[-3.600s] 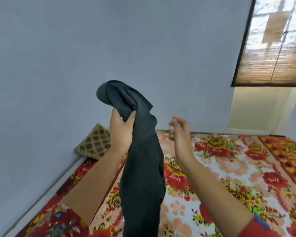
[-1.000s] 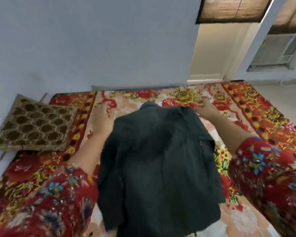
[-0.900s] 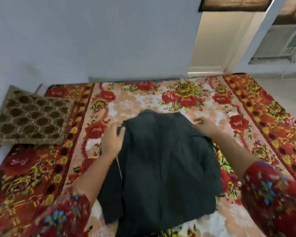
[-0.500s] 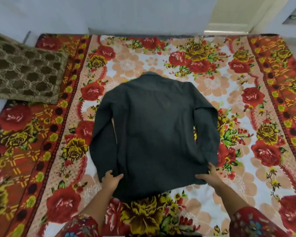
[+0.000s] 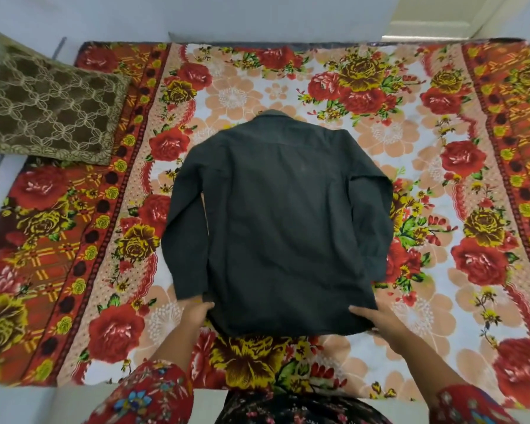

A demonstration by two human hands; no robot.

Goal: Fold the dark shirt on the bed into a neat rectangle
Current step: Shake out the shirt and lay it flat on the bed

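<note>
Dark shirt (image 5: 280, 221) lies flat on the bed (image 5: 441, 185), back up, collar away from me, long axis running outward. My left hand (image 5: 195, 313) and right hand (image 5: 377, 321) pinch its near hem corners, equally close.

Pale blue wall (image 5: 196, 13), floral bedspread (image 5: 441, 148), brown patterned cushion (image 5: 49, 108)

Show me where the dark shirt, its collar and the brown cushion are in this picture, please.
dark shirt (image 5: 282, 228): head view, middle of its back panel.
collar (image 5: 273, 114): head view, top edge, far from the person.
brown cushion (image 5: 48, 102): head view, centre of its patterned face, by the bed's far left corner.
</note>
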